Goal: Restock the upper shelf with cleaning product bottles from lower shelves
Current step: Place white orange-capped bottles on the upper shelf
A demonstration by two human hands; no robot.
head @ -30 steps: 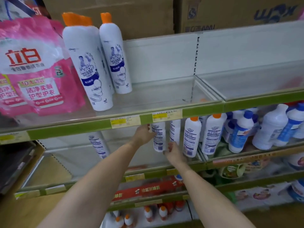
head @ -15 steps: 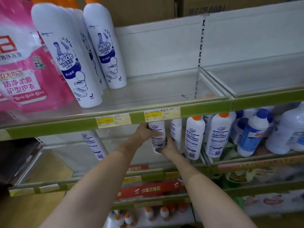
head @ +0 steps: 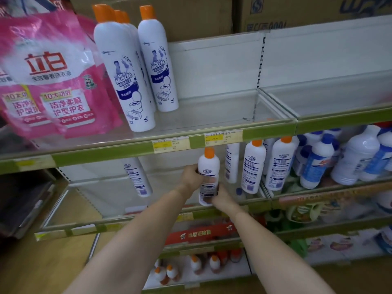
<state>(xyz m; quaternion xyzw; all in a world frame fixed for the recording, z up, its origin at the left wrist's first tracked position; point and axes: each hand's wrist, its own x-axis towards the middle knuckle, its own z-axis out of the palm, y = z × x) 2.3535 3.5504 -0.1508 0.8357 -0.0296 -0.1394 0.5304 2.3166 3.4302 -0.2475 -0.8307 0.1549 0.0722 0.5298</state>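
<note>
Two hands on one bottle (head: 208, 176): left hand (head: 192, 177) wrapped around its upper body, right hand (head: 221, 198) gripped near its base. Held upright, just under the upper shelf (head: 118, 149) edge. Right of the hands, more bottles (head: 254, 166) stood on the lower shelf (head: 148, 221). Above left, tall bottles (head: 125, 81) beside pink bags (head: 53, 77).

Both bare forearms reach up toward 12 o'clock and converge. The left hand (head: 191, 177) has its fingers curled closed at 11 o'clock; the right hand (head: 222, 197), just below, is closed too.
</note>
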